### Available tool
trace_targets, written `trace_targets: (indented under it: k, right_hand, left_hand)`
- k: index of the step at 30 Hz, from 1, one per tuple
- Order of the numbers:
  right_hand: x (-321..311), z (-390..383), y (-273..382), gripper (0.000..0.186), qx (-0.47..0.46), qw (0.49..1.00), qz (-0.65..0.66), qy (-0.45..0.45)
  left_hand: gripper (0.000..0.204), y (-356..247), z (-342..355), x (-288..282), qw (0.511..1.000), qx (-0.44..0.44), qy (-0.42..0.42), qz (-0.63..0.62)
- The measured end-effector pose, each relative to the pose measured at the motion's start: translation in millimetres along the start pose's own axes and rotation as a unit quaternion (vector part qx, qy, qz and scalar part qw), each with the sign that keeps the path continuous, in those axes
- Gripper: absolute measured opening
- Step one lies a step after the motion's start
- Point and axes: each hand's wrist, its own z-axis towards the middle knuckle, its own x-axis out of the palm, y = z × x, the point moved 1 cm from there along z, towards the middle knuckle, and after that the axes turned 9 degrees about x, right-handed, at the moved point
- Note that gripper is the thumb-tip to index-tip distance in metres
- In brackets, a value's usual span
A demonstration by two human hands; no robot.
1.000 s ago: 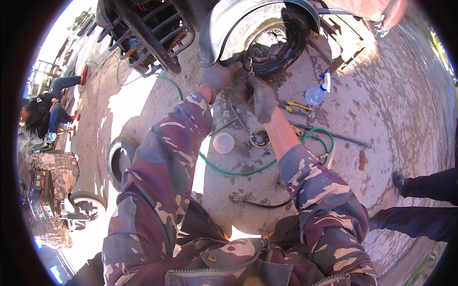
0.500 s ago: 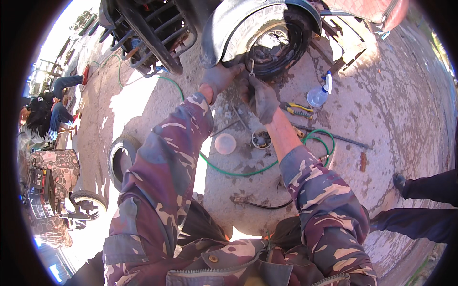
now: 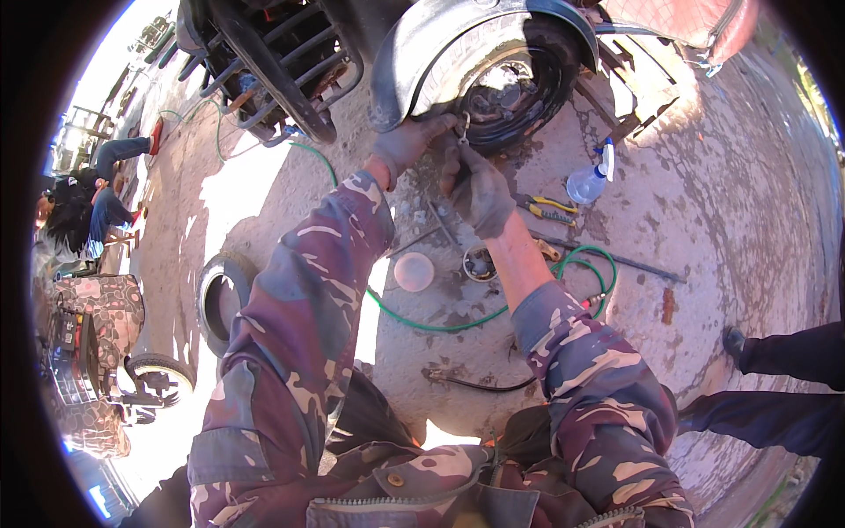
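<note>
My gloved left hand (image 3: 407, 141) is closed on the lower edge of the black tyre (image 3: 532, 123), just below the grey fender (image 3: 393, 84) of a vehicle. Beside it, my gloved right hand (image 3: 478, 185) has its fingers closed round a small silver metal piece (image 3: 465, 136) at the wheel's rim; its exact shape is hard to make out. Below my hands on the concrete (image 3: 669, 194) lie metal bars (image 3: 640, 264), a round pale lid (image 3: 414, 273) and a bowl of dark parts (image 3: 478, 262). Yellow-handled pliers (image 3: 550, 211) and a spray bottle (image 3: 588, 183) are at the right.
A loose tyre (image 3: 211, 299) lies left, near a small wheeled machine (image 3: 154, 378). Green hose (image 3: 444, 327) curves across the ground. A dark tubular frame (image 3: 299, 88) is at top left, a metal stand (image 3: 647, 106) at top right. A seated person (image 3: 119, 154) is left; another's legs (image 3: 775, 352) are right.
My right hand and wrist have shifted slightly and turned, staying at the metal piece on the rim. My left hand holds nearly the same position.
</note>
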Motion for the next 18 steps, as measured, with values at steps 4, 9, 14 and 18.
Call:
trace_targets:
  k: [4, 9, 14, 18]
  right_hand:
    - [4.3, -1.7, -0.3, 0.018, -0.012, 1.0, 0.019, -0.022]
    - [8.4, -0.2, 2.9, 0.022, -0.027, 0.999, 0.012, -0.035]
    - [6.0, 4.4, 5.0, 0.03, -0.07, 0.99, -0.084, -0.09]
    - [6.0, 4.0, 13.6, 0.037, -0.186, 0.882, -0.343, -0.266]
  left_hand:
    - [0.049, 0.6, 1.0, -0.8, 1.0, 0.002, 0.003, -0.012]
    - [0.051, 4.2, 3.4, -1.6, 1.0, 0.008, 0.014, 0.003]
    - [0.042, 4.6, 2.7, -0.7, 0.998, 0.055, -0.009, 0.003]
    - [0.045, 3.3, 3.8, -0.4, 0.999, 0.053, -0.008, -0.009]
